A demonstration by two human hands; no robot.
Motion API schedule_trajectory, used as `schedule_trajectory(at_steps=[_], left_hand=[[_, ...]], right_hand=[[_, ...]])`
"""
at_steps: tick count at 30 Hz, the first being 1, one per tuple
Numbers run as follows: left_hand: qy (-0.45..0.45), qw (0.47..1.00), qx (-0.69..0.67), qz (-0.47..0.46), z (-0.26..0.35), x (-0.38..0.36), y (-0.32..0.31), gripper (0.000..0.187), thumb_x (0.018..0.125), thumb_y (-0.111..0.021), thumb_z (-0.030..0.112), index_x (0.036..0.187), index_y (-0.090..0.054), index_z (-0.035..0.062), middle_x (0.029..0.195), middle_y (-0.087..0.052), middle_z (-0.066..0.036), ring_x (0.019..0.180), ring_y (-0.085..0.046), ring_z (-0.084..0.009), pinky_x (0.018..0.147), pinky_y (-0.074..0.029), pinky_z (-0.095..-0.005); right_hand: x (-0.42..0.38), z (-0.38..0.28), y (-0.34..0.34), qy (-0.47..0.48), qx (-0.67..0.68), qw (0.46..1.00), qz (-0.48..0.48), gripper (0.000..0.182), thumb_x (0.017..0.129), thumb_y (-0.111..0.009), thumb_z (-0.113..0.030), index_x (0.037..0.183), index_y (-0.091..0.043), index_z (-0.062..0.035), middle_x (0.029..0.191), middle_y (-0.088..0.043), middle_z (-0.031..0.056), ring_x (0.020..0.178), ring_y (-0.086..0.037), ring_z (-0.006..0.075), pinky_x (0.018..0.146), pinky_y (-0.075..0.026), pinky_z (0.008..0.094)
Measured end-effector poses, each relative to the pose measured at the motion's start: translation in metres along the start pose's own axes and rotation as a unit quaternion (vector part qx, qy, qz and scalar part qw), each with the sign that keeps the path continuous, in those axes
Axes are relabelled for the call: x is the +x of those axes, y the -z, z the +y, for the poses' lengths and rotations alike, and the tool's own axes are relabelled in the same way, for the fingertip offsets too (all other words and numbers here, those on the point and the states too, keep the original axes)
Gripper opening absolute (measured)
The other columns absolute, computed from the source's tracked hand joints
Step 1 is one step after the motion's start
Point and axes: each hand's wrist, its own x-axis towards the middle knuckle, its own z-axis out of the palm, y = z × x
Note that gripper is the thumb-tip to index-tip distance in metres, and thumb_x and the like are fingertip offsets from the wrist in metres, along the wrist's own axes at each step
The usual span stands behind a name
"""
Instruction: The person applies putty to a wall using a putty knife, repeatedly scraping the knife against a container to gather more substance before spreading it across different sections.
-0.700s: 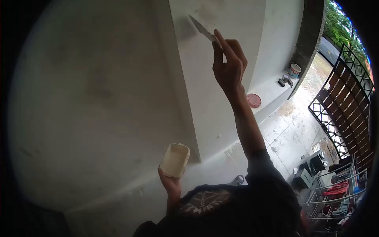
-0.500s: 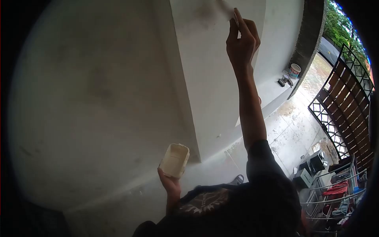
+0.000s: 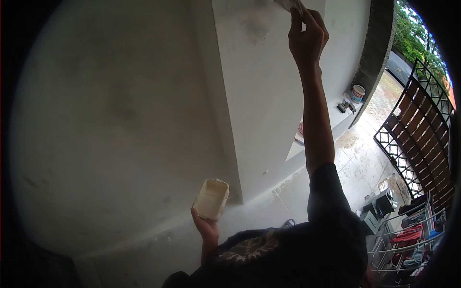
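Note:
My left hand [image 3: 205, 226] grips a cream rectangular plastic tub [image 3: 212, 199] from below. The tub's open side faces me, and pale residue marks its rim and inner wall. My right hand [image 3: 309, 36] is raised high in front of the white wall pillar [image 3: 259, 110], its fingers pinched on a flat, pale putty knife [image 3: 290, 5]. The top edge of the view cuts off part of that tool. Just left of it, a greyish smudged patch [image 3: 255, 30] shows on the pillar.
A ledge right of the pillar holds a paint bucket [image 3: 357, 93] and small dark items. A slatted gate [image 3: 418, 139] stands at the right. Below it are boxes [image 3: 370, 222] and a drying rack with clothes [image 3: 408, 235]. A large grey wall [image 3: 115, 120] fills the left.
My right hand has moved right and slightly up with the putty knife, away from the smudged patch. The left hand still holds the tub, slightly lower in view.

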Motion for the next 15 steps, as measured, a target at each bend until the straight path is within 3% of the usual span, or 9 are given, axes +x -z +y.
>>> schedule_trajectory(at_steps=[2,4,6,8,10,12,15], left_hand=[[-0.008,1.000,0.009,0.002,-0.004,0.002,0.004,0.062,0.099,-0.032,0.058,0.141,-0.037,0.0130,0.139,-0.048,-0.009,0.123,-0.052,-0.0302,0.089,-0.050,-0.0539],[-0.002,1.000,0.006,0.006,-0.005,0.002,0.003,0.062,0.099,-0.032,0.058,0.141,-0.037,0.0133,0.139,-0.048,-0.009,0.123,-0.052,-0.0302,0.089,-0.050,-0.0541],[0.005,1.000,0.003,0.011,-0.003,0.000,-0.003,0.062,0.099,-0.031,0.058,0.141,-0.038,0.0136,0.139,-0.048,-0.009,0.123,-0.052,-0.0302,0.089,-0.049,-0.0544],[0.010,1.000,-0.016,0.019,0.002,-0.004,-0.011,0.057,0.100,-0.033,0.051,0.139,-0.039,0.0106,0.135,-0.048,-0.011,0.121,-0.051,-0.0298,0.088,-0.051,-0.0482],[0.004,1.000,-0.015,0.014,0.004,-0.004,-0.011,0.057,0.100,-0.033,0.051,0.139,-0.038,0.0106,0.135,-0.048,-0.011,0.121,-0.052,-0.0299,0.088,-0.051,-0.0483],[0.000,1.000,-0.013,0.009,0.004,-0.005,-0.011,0.057,0.100,-0.034,0.051,0.139,-0.038,0.0105,0.135,-0.048,-0.011,0.121,-0.052,-0.0300,0.088,-0.052,-0.0484],[0.000,1.000,-0.012,0.010,0.004,-0.003,-0.007,0.057,0.099,-0.034,0.051,0.139,-0.038,0.0104,0.135,-0.048,-0.011,0.121,-0.052,-0.0303,0.087,-0.052,-0.0486]], right_hand=[[-0.005,-0.008,-0.004,-0.018,0.058,0.997,-0.044,0.019,0.091,-0.064,-0.011,0.107,-0.072,-0.0072,0.087,-0.068,0.0096,0.075,-0.066,0.0214,0.068,-0.051,0.0300],[-0.021,-0.019,-0.001,0.025,0.066,0.996,-0.062,0.026,0.086,-0.068,-0.004,0.111,-0.070,-0.0093,0.081,-0.064,0.0080,0.065,-0.062,0.0190,0.058,-0.050,0.0319],[-0.025,-0.027,0.007,0.011,0.068,0.994,-0.080,0.026,0.086,-0.068,-0.005,0.111,-0.070,-0.0099,0.082,-0.065,0.0079,0.068,-0.063,0.0189,0.059,-0.051,0.0310],[-0.022,-0.027,0.012,0.013,0.086,0.995,-0.048,0.025,0.087,-0.068,-0.005,0.111,-0.070,-0.0102,0.083,-0.066,0.0078,0.071,-0.065,0.0187,0.060,-0.052,0.0304],[-0.010,-0.019,0.014,0.000,0.065,0.998,-0.021,0.022,0.090,-0.065,-0.007,0.110,-0.070,-0.0078,0.086,-0.067,0.0085,0.074,-0.067,0.0194,0.063,-0.054,0.0311],[-0.001,-0.005,0.013,-0.012,0.004,1.000,-0.007,0.019,0.092,-0.062,-0.013,0.107,-0.071,-0.0055,0.092,-0.068,0.0104,0.083,-0.068,0.0218,0.075,-0.053,0.0317],[-0.013,0.009,0.008,-0.012,-0.009,1.000,-0.004,0.020,0.092,-0.062,-0.010,0.109,-0.070,-0.0060,0.091,-0.068,0.0104,0.079,-0.068,0.0211,0.070,-0.053,0.0317]])
